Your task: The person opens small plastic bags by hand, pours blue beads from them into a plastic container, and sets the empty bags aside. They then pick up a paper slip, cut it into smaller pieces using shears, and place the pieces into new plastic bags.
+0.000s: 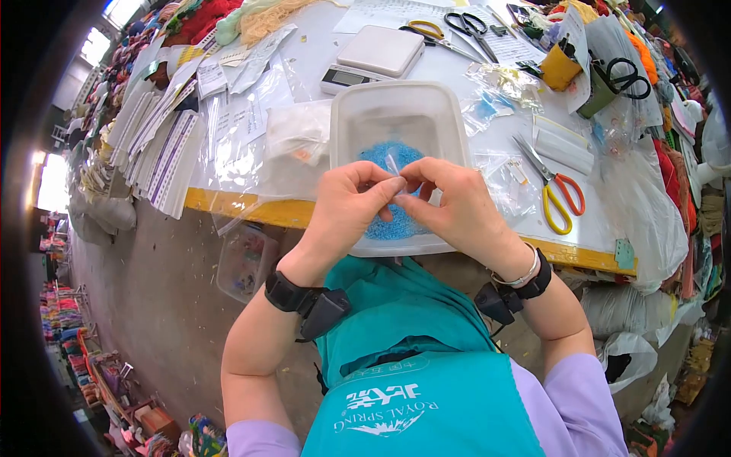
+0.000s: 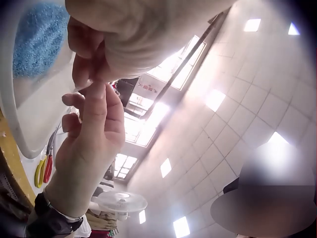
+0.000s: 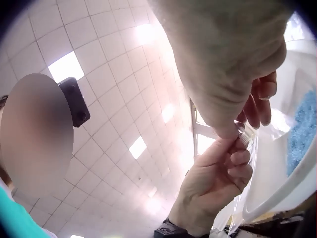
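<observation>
Fingertips meeting, my left hand (image 1: 343,202) and right hand (image 1: 455,199) are over the near half of a white plastic tub (image 1: 451,114). Between them they pinch a small clear plastic bag (image 1: 391,164), mostly hidden behind the fingers. In the right wrist view, shiny clear plastic (image 3: 281,121) shows beyond the fingertips. Small blue beads (image 1: 392,228) are heaped on the tub's floor under the hands; the left wrist view also shows these blue beads (image 2: 39,39). Thumbs and index fingers press together, with the other fingers curled.
Behind the tub stands a digital scale (image 1: 379,52). Red-and-yellow-handled scissors (image 1: 550,183) lie at the right, more black-handled scissors (image 1: 470,29) at the back. Clear bags (image 1: 297,141) and striped paper cards (image 1: 167,156) lie at the left. The table's yellow edge (image 1: 247,207) runs along the front.
</observation>
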### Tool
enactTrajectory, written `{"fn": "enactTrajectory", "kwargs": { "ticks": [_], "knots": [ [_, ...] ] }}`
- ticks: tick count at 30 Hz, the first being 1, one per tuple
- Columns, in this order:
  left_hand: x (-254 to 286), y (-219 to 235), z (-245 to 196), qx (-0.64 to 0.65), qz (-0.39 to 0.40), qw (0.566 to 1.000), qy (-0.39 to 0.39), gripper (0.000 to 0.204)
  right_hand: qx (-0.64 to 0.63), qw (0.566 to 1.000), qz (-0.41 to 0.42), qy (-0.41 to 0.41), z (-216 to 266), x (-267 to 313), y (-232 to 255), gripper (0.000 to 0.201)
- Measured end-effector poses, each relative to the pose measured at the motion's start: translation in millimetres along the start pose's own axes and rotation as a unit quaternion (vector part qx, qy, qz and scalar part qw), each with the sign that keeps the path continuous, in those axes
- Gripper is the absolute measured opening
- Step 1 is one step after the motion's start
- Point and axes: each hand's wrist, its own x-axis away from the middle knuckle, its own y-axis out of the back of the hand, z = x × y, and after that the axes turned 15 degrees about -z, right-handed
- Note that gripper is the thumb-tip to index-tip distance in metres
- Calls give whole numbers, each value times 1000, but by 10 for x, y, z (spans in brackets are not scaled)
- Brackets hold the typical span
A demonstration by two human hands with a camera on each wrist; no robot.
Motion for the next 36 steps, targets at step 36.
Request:
{"fn": "enactTrajectory", "kwargs": {
  "ticks": [36],
  "knots": [
    [-83, 245, 82, -350, -118, 855, -365, 12, 2, 995, 96, 11, -365, -347, -133, 16]
  ]
}}
